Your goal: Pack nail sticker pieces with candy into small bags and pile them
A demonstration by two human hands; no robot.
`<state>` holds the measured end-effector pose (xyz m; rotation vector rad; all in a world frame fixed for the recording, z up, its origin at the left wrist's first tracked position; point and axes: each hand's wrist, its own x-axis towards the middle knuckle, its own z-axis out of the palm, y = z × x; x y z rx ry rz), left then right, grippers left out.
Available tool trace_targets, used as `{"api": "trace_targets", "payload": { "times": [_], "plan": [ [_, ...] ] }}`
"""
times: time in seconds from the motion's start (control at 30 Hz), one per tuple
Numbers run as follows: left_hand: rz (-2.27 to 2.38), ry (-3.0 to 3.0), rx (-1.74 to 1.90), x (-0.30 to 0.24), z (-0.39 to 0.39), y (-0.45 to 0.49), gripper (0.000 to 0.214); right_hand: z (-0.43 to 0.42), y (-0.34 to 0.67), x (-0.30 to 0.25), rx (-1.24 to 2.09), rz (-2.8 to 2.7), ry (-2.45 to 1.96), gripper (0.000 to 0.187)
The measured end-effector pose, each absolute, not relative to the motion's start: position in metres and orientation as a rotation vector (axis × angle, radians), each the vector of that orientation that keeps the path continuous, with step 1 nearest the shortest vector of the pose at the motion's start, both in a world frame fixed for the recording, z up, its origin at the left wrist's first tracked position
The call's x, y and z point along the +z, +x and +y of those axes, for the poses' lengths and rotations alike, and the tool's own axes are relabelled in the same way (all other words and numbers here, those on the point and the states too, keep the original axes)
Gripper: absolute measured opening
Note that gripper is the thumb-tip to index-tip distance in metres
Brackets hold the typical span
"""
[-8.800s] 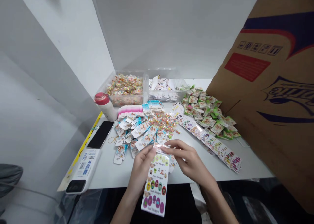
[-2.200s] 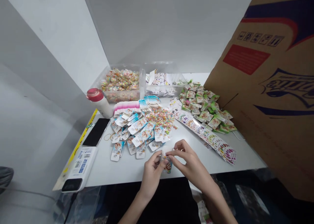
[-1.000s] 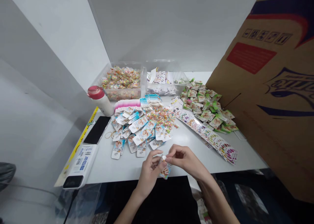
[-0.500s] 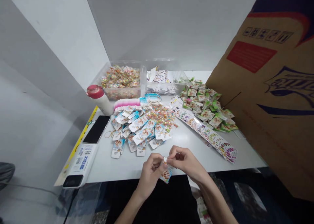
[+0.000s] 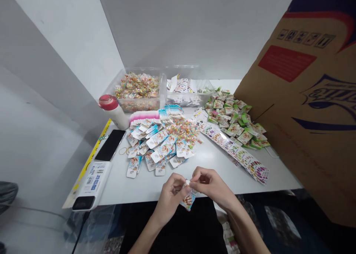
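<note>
A small printed card packet point(image 5: 189, 199) with a picture of a hand on it is held just past the table's front edge. My left hand point(image 5: 172, 196) is closed on it, thumb across its face. The fingers of my right hand point(image 5: 207, 181) pinch its upper corner; whether they also hold something smaller is too fine to make out. Beyond my hands lies a loose heap of similar blue and white cards point(image 5: 164, 152). A pile of small, colourful clear-wrapped pieces point(image 5: 183, 130) rests against that heap.
Behind are clear bins of wrapped pieces point(image 5: 141, 104) and printed sheets point(image 5: 182, 99). Sticker strips point(image 5: 233, 150) and green-white packets point(image 5: 233, 116) lie right, beside a big carton point(image 5: 300, 109). Left are a bottle point(image 5: 118, 114), phone point(image 5: 110, 145), power bank point(image 5: 93, 183) and rubber bands point(image 5: 124, 150).
The packet has tilted slightly in my fingers and shows a little more of its face. Both hands keep their hold, and the things on the table lie as before.
</note>
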<state>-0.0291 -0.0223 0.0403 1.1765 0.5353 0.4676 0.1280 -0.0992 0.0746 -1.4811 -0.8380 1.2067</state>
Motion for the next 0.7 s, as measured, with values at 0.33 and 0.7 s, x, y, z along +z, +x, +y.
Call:
{"api": "trace_targets", "payload": {
  "times": [0.33,0.7],
  "plan": [
    [0.666,1.185,0.569,0.046,-0.025,-0.027,0.023,-0.103,0.133,0.072,1.255,-0.91,-1.303,0.022],
    [0.689,1.189,0.555,0.043,-0.024,-0.026,0.027,-0.109,0.122,0.071,0.933,-1.082,-1.439,0.011]
  ]
}}
